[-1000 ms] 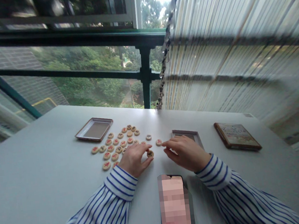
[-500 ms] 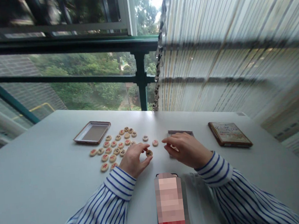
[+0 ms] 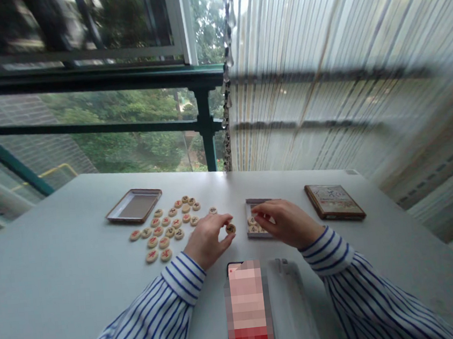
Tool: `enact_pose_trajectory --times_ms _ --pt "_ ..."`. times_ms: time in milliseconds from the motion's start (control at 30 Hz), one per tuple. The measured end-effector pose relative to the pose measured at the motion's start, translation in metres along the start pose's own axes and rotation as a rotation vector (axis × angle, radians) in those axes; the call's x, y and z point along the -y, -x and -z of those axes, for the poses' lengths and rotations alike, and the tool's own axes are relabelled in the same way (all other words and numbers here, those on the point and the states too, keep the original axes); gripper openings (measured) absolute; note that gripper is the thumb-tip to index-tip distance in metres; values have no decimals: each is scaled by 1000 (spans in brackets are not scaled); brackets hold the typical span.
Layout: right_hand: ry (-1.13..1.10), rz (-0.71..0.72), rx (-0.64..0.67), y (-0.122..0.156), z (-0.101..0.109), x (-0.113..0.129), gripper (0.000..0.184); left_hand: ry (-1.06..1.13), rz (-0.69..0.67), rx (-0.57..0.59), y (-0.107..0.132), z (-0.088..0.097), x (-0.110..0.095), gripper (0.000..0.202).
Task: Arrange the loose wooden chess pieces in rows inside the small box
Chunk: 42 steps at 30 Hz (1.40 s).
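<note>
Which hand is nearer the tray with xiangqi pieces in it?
Right. The right hand has its fingers over the tray; the left hand is off to its left, pinching a xiangqi piece.

cool, moderate daylight enters past the dark green metal window bars [image 3: 209, 144] and through the pale, striped string curtain [image 3: 297, 38]. soft glare at far edge of smooth white table [image 3: 59, 273]; near portion dimmer, shadows faint. dark glass pane [image 3: 53, 26], upper left, blurred. curtain stretched toward right edge. black-framed phone screen [image 3: 247, 307] masked by coarse pixel blocks. markings on flat round wooden pieces [image 3: 166, 255] soft.
</note>
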State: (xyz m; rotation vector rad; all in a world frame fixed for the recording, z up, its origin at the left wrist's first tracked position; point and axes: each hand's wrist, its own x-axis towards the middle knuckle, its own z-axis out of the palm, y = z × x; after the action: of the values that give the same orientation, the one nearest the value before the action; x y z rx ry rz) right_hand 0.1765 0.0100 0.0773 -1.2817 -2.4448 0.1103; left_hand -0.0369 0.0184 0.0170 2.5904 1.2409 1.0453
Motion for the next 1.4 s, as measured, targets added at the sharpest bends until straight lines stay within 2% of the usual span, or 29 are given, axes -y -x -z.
enact_pose_trajectory --times_ms 333,600,867,1067,1400 --pt "-3 -31 -17 -3 5 -16 18 6 -19 -2 -39 -7 -18 22" --pt "-59 -94 -48 2 4 -30 17 16 -37 94 -64 -18 -12 19" --pt "-285 -186 -99 -1 -8 -35 19 61 -77 142 -65 -20 -10 19" --pt "-501 -258 -58 -5 -22 -37 19 50 -109 183 -63 -20 -15 16" --pt "-684 -274 -10 -6 -30 -39 19 102 -93 203 -62 -21 -21 16"
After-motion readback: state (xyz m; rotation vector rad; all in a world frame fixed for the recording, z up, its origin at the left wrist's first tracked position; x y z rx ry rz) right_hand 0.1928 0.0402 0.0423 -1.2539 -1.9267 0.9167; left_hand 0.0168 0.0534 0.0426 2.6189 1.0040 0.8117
